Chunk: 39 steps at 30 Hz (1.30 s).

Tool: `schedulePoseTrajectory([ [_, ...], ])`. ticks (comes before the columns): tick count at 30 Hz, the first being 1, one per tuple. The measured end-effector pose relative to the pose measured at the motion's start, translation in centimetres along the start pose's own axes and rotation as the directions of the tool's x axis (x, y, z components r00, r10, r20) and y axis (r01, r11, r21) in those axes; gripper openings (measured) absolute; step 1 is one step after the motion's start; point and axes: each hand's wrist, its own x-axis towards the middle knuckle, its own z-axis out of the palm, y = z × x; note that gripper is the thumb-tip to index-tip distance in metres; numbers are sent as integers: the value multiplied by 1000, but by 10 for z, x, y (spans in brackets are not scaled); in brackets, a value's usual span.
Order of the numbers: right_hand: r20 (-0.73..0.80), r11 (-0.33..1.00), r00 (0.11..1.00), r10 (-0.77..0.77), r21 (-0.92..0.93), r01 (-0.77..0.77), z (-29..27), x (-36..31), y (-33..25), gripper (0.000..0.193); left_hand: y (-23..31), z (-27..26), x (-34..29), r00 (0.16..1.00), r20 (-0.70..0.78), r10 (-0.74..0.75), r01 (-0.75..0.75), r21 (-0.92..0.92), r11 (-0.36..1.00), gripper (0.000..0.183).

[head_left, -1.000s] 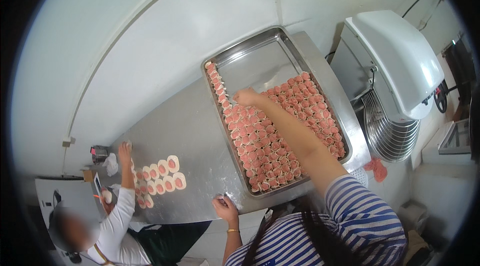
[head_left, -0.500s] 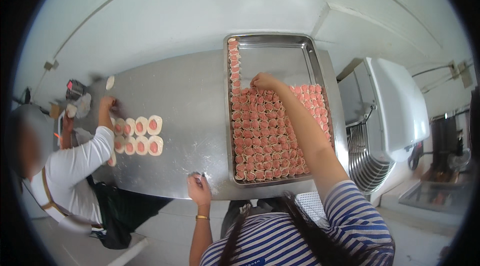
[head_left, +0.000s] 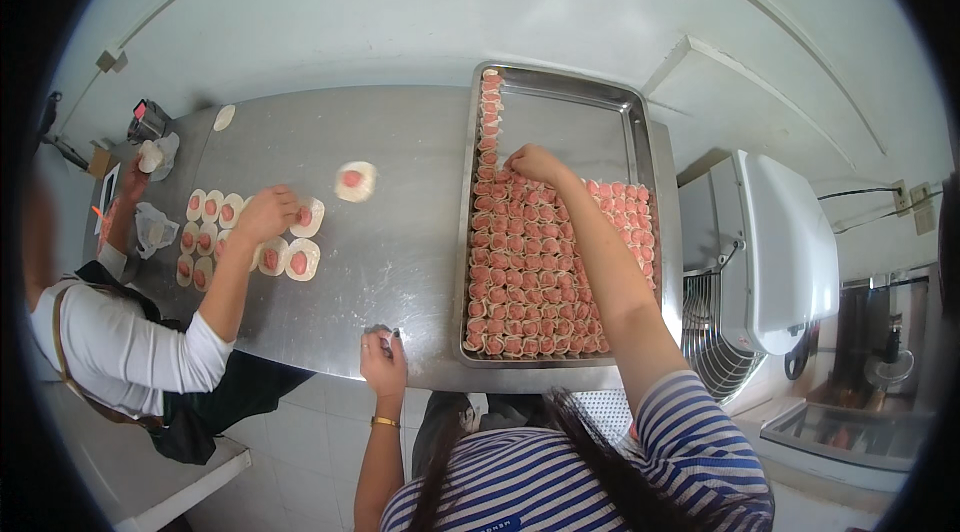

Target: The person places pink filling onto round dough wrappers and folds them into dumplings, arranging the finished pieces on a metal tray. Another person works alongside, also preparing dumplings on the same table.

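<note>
The small, round, pink-filled dumplings in pale dough (head_left: 535, 277) stand in close rows in the near part of the shallow, rectangular, silver metal tray (head_left: 570, 132), with a single column running on along its left wall. The bare right hand (head_left: 538, 165) is at the corner where column and rows meet, fingertips drawn together; whether they grip a dumpling cannot be told.

Risk: a sideways push there could tip or squash neighbouring pieces, the cause being tight spacing. The right forearm passes over the rows; if lowered, it could flatten soft tops.

The bare left hand (head_left: 384, 362) is at the front edge of the grey metal table (head_left: 410, 232), fingers curled; its contents cannot be told.

Compared with half a second earlier: the right hand remains at the same corner. The co-worker's bare hand (head_left: 268, 217) has moved over the flat, oval, pale wrappers with pink filling (head_left: 300, 260), and a separate pale filled wrapper (head_left: 355, 182), blurred, now appears nearer the tray.
</note>
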Motion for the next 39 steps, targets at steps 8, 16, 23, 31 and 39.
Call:
schedulePoseTrajectory([
  [8,-92,992,990,-103,58,108,2,-6,9,29,-1,0,-1,1000,-9,21,-21,14,1000,11],
  [16,-101,969,989,-104,-233,78,-1,-10,15,27,-3,1,0,999,-6,35,-35,31,999,12],
  [23,-81,961,995,-54,-273,30,-2,-10,2,25,-3,2,0,1000,5,20,-21,29,999,12],
  [31,16,999,1000,27,-21,-27,2,0,-2,22,-2,1,0,1000,4,21,-21,20,1000,11],
  [39,-21,995,995,-97,22,98,0,6,15,26,-5,2,-1,1000,28,-10,10,-4,1000,12],
])
